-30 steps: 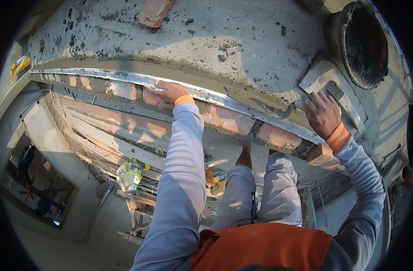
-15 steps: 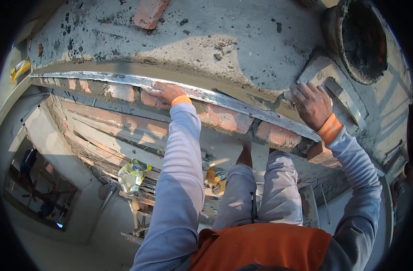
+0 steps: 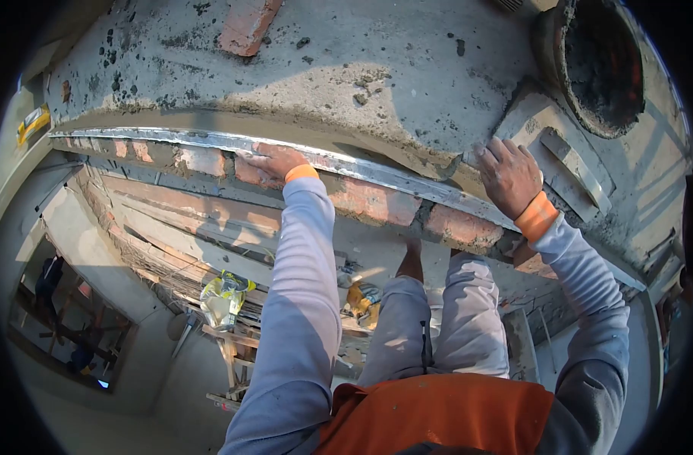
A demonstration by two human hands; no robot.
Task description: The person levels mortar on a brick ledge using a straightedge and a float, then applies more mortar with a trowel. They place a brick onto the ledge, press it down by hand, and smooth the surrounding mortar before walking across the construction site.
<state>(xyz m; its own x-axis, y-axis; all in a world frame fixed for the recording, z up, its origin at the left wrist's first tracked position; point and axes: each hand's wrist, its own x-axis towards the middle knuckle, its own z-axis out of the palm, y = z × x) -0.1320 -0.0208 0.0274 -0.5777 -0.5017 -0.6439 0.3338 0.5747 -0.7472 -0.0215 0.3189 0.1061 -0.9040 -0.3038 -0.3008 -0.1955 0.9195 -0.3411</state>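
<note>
My left hand presses a long metal straightedge against the face of the brick course and holds it there. My right hand grips a trowel. The trowel blade lies in the wet mortar strip between the straightedge and the concrete slab. Most of the trowel is hidden behind my fingers.
A mortar-filled bucket stands on the slab at the top right, with a plaster float beside it. A loose brick lies farther back. Below me are my legs, scaffold planks and a yellow bag. People are working far below at the left.
My right hand has slid the trowel leftward along the mortar strip, away from the float. My left hand has stayed on the straightedge.
</note>
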